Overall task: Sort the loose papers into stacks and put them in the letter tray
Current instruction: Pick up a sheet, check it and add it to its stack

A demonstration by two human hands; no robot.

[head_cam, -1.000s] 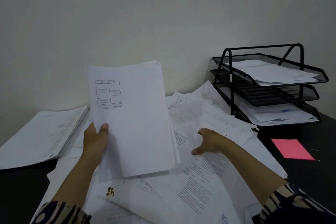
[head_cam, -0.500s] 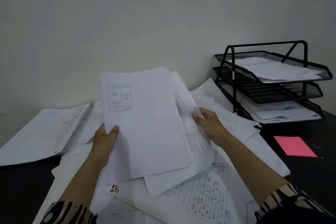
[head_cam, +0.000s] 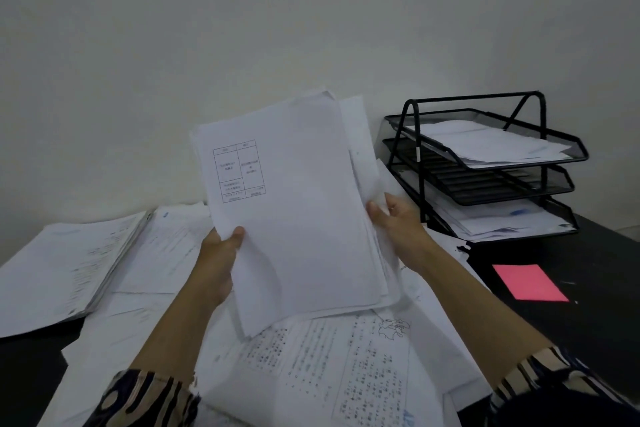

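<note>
I hold a stack of white papers (head_cam: 304,215) upright above the desk; its top sheet bears a small printed table near the upper left. My left hand (head_cam: 221,253) grips the stack's left edge, thumb on the front. My right hand (head_cam: 398,222) grips the right edge, where added sheets stick out behind the stack. Loose printed papers (head_cam: 339,364) cover the desk below. The black three-tier letter tray (head_cam: 568,149) stands at the right; its top and bottom tiers hold papers, and the middle tier looks empty.
A thick pile of papers (head_cam: 65,274) lies at the left of the black desk. A pink sheet (head_cam: 528,282) lies in front of the tray. A plain white wall runs behind the desk.
My right hand lifted sheets from the desk pile and brought them against the back of the held stack. The stack rose and shifted right; both hands now hold it.
</note>
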